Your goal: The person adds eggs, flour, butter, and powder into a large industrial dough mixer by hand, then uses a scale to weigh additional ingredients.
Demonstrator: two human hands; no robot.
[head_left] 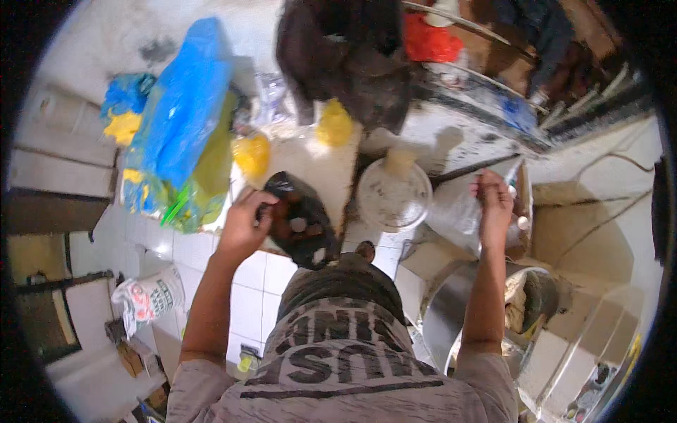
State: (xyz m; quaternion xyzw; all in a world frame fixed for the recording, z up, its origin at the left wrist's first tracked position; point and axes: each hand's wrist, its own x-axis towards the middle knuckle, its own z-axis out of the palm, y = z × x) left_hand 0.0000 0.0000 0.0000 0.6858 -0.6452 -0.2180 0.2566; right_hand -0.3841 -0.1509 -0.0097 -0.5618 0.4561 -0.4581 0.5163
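Observation:
My left hand (243, 224) is closed at the rim of a black plastic bag (308, 243), fingers pinching its left edge. Inside the bag's mouth show brownish rounded shapes and a small pale spot, too blurred to name. The bag sits at the near edge of a light table (331, 169). Out to the right, my right hand (495, 204) is raised with its fingers drawn together. Whether anything is between them I cannot make out. Below and beside that hand lies a whitish plastic bag (451, 211) in an open carton (523, 218).
A white round bucket with a lid (395, 201) stands between my hands. Blue plastic bags (190, 106) and yellow bundles (252, 155) crowd the table's left. A metal drum (451, 303) with pale dough-like stuff is at lower right. A printed sack (148, 299) rests at lower left.

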